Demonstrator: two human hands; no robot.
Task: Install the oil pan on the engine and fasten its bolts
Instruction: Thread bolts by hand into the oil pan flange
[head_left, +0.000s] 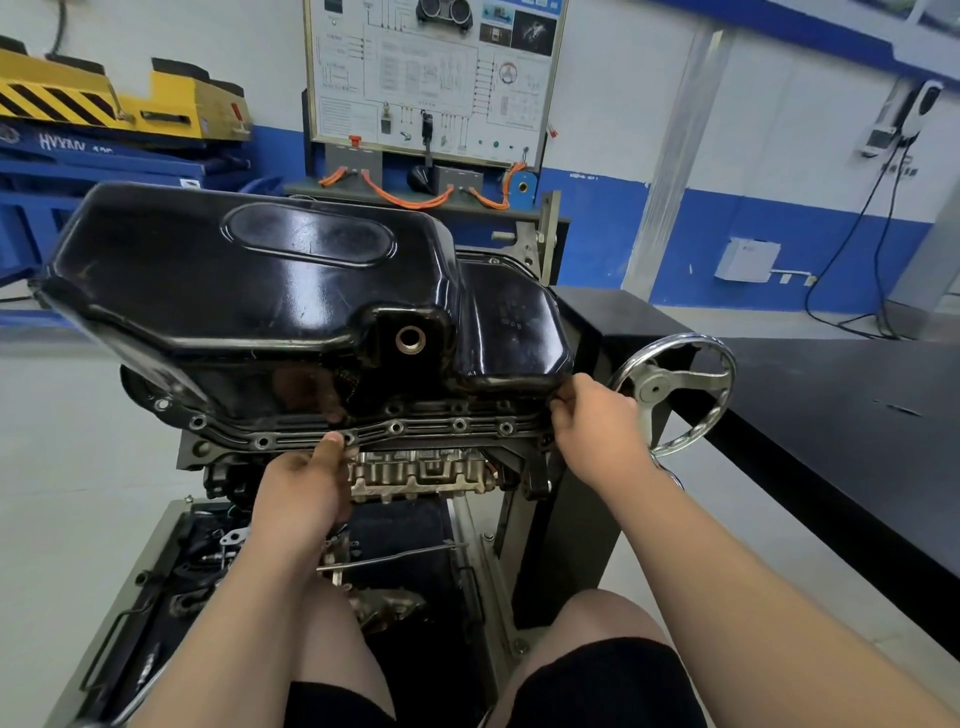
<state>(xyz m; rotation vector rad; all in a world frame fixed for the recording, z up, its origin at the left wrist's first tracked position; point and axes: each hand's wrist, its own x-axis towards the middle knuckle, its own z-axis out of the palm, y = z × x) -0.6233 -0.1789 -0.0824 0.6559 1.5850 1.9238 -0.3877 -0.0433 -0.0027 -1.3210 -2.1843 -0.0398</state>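
Two grips hold the black oil pan (260, 291) by its near flange (460, 426). The left grip (306, 483) pinches the flange midway, thumb on top and fingers beneath; the right grip (597, 431) curls round its right corner. The pan lies sump-up on the engine (421, 473), drain hole (410, 340) facing the person; whether it sits flush I cannot tell. A chrome handwheel (675, 395) stands just beside the right grip, near a black tabletop (857, 415). Loose parts (228, 540) lie in a tray (161, 530) below.
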